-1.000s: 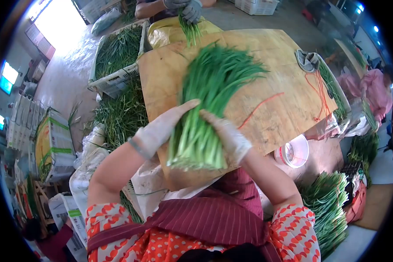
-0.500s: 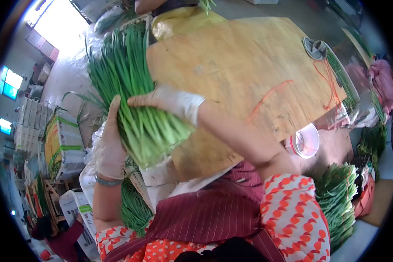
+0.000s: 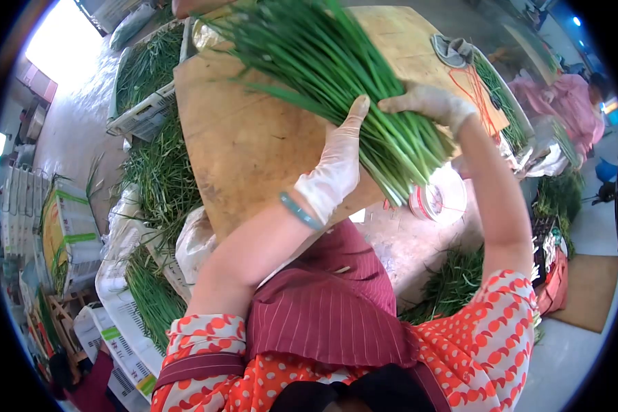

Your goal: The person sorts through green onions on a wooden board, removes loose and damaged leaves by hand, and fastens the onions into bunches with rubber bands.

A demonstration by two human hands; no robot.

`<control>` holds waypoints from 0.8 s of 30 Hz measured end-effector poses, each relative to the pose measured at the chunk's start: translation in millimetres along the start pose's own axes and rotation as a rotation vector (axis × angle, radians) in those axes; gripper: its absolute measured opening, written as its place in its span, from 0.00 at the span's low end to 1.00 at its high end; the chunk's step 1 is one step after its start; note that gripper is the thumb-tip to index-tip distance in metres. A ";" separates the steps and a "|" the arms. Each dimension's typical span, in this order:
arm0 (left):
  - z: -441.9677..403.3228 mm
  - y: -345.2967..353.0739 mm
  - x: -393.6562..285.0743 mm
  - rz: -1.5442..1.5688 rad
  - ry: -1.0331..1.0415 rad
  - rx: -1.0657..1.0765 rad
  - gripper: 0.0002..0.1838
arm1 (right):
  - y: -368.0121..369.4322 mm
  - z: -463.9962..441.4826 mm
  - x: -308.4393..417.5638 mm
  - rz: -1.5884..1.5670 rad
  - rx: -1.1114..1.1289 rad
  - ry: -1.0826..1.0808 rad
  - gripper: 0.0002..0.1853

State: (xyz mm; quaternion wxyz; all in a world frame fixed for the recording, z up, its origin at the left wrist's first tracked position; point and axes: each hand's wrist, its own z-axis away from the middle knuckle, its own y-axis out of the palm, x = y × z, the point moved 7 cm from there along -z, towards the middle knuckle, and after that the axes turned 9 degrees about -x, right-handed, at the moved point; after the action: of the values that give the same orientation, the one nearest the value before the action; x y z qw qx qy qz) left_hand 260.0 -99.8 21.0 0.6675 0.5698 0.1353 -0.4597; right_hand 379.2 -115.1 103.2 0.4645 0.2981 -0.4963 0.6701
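A thick bundle of green chives [image 3: 343,72] is held above the wooden board, its leafy tops toward the upper left and its pale cut ends toward the lower right. My left hand [image 3: 336,161], in a whitish glove, grips the bundle from the near left side, thumb pointing up along the stalks. On the far right side my right hand [image 3: 432,104], gloved too, is closed around the stalks near their pale ends. Parts of the fingers of both hands are hidden behind the chives. A greenish bangle [image 3: 301,211] circles my left wrist.
Under the bundle lies the wooden board [image 3: 230,147], with red strings [image 3: 479,96] and a grey cloth [image 3: 453,51] at its far right. A white bucket [image 3: 438,196] stands on the floor at right. Crates of greens [image 3: 151,72] line the left. Other people work nearby.
Both hands have carried the chives from the board's left side over to its right. The bundle now leans further left at its tops, and the view has shifted right.
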 end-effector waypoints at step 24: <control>-24.3 -58.8 16.1 -0.349 -0.027 0.003 0.22 | 39.8 -9.4 -84.6 -0.165 -0.358 -0.072 0.39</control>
State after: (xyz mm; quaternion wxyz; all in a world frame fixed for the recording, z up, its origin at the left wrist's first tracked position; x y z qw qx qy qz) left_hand 231.9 -81.5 -35.4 0.5787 0.5324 0.2226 -0.5763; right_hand 376.2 -136.9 11.9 0.5455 0.2743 -0.5974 0.5199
